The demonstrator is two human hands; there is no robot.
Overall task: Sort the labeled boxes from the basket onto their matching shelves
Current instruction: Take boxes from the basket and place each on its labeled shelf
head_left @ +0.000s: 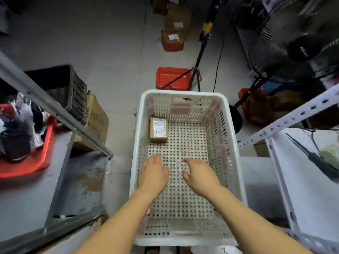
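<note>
A white perforated basket (231, 143) stands on the floor right below me. One small brown box (158, 131) with a label reading A-1 lies in its far left corner. My left hand (153, 173) and my right hand (199, 175) both reach down inside the basket, side by side over its bare bottom, well short of the box. Their fingers hang loosely curled and hold nothing.
A grey metal shelf (45, 189) runs along the left with a red tray (27, 164) of bagged goods on it. A white shelf (310, 180) stands on the right. Beyond the basket sit a red bin (171, 77), a tripod (197, 70), cardboard boxes (95, 121) and a black crate (77, 92).
</note>
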